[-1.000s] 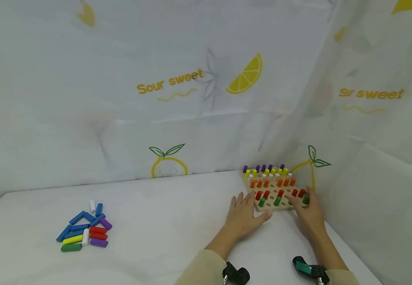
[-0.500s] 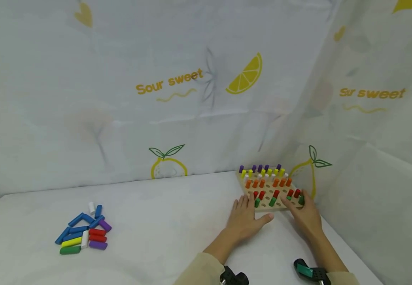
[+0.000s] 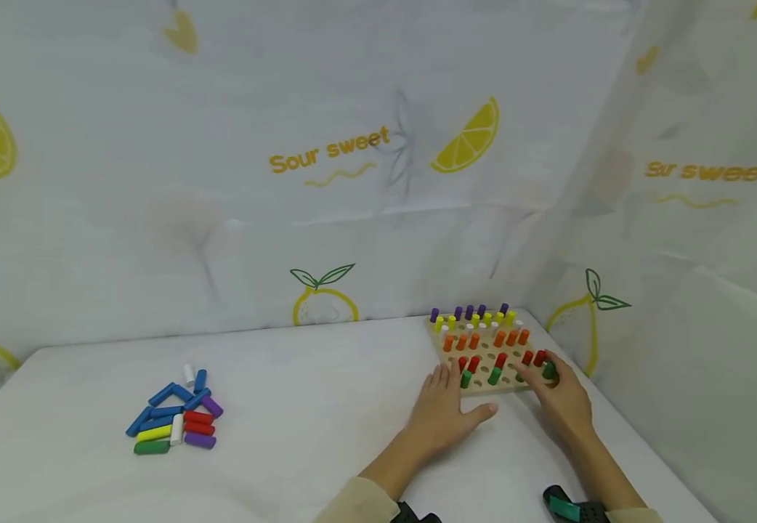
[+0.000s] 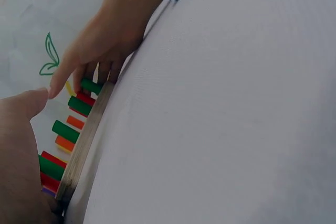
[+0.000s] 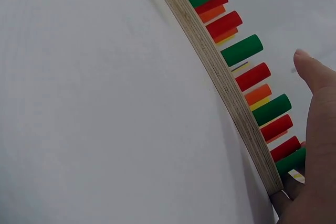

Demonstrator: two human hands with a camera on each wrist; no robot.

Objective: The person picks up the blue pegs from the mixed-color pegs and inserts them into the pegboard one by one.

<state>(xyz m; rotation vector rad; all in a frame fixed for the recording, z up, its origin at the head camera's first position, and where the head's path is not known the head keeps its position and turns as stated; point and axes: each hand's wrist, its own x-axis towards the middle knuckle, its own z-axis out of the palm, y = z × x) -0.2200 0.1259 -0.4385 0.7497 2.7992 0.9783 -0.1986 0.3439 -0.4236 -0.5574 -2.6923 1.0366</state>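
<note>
A wooden pegboard (image 3: 479, 391) lies flat at the right of the table, with rows of purple, yellow, white, orange, red and green pegs standing in it. My left hand (image 3: 440, 418) rests at its left side, fingers extended against the edge and thumb spread out. At the opposite side my right hand (image 3: 564, 403) touches the right edge with its fingers, while the thumb stays apart in front. In the right wrist view, green pegs (image 5: 241, 50) and red pegs (image 5: 253, 77) rise above the board's front edge (image 5: 220, 80). Some fingertips are hidden behind the board's corners.
Loose pegs lie in a pile at the left of the table: blue pegs (image 3: 156, 423), a green peg (image 3: 152, 447), a yellow peg (image 3: 154, 434), plus white, red and purple ones. A white printed cloth (image 3: 254, 240) hangs behind the table and along its right side.
The pegboard has slid left and slightly nearer, away from the right cloth, with both hands staying at its sides. The head view has shifted a little. The loose pegs lie as before.
</note>
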